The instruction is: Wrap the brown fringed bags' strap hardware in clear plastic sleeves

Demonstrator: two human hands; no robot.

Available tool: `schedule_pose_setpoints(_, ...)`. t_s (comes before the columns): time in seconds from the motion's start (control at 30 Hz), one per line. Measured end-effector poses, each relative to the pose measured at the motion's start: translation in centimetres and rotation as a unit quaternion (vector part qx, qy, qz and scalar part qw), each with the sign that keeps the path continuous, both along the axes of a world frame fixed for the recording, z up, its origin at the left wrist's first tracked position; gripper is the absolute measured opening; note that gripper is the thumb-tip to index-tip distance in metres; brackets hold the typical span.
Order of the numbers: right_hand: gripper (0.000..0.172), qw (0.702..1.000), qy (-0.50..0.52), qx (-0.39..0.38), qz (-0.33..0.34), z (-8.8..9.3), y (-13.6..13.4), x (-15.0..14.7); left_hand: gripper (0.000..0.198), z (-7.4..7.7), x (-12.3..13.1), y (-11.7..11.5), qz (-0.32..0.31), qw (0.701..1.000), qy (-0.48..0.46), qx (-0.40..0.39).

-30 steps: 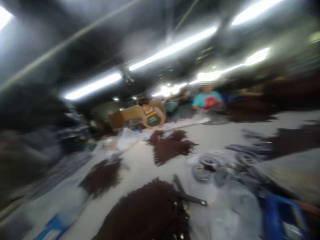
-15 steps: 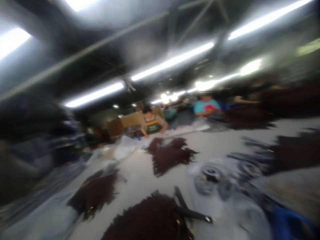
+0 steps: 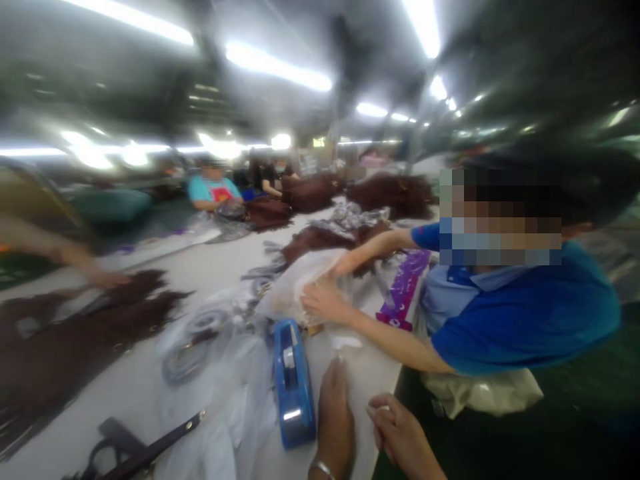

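My left hand [image 3: 334, 417] lies flat on the white table [image 3: 210, 267], fingers stretched forward, a bracelet at the wrist. It rests just right of a blue tape dispenser [image 3: 291, 380]. My right hand [image 3: 399, 433] is at the table's edge with fingers curled; a small white bit shows at the fingertips. Beyond my hands a person in a blue shirt [image 3: 520, 313] presses both hands on a clear plastic bag [image 3: 305, 280].
Dark brown fringed pieces [image 3: 65, 340] lie to the left, clear bags with coiled straps [image 3: 200, 333] in the middle, and a dark strap with a buckle [image 3: 145, 450] near the front. A purple printed card [image 3: 407, 287] sits by the co-worker. Other people work at the far end.
The view has swung sharply to the right. My two hands, the tape dispenser and the person in blue have come into sight; the brown pieces have slid to the left.
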State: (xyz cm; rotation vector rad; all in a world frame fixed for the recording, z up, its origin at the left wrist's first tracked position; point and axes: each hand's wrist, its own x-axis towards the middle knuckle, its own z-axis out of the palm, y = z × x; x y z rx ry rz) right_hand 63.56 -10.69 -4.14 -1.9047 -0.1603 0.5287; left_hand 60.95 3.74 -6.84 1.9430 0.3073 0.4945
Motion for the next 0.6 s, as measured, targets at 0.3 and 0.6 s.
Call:
schedule_pose_setpoints(0.3, 0.038, 0.999, 0.034, 0.001, 0.024, 0.0, -0.8, -1.2, 0.05, -0.1, -0.1, -0.5, 0.036, 0.999, 0.02, 0.036)
schedule_pose_setpoints(0.6, 0.026, 0.994, 0.028, -0.004, 0.101, -2.5, 0.2, -3.5, 0.036, 2.9, 0.5, -1.0, 0.101, 0.968, 0.097, 0.207)
